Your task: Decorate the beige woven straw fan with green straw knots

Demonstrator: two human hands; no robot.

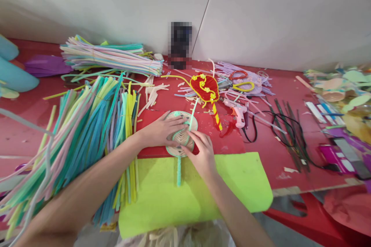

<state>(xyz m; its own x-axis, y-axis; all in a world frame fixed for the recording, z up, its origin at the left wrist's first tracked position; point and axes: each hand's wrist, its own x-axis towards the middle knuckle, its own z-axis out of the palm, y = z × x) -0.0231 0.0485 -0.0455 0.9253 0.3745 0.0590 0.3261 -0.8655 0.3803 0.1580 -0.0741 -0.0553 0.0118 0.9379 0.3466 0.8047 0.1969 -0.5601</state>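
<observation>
A pale round fan [181, 139] with a mint green handle lies on the red table, its handle reaching over a lime green sheet [162, 193]. My left hand [162, 129] lies flat across the fan's left side, fingers spread. At the fan's right edge, my right hand [201, 148] has its thumb and fingers bent near a mint green pipe cleaner [193, 114] that rises from the fan. The fingertips seem to pinch the strip's lower end. Just behind is a red and yellow fan [205, 88] with a striped handle.
Pipe cleaner bundles [101, 123] lie at the left, another bundle [113, 58] behind. A pink glue gun [238, 112], yellow-handled scissors [243, 86] and a black cable [255, 133] are at the right. A pixelated dark object [180, 45] stands by the wall.
</observation>
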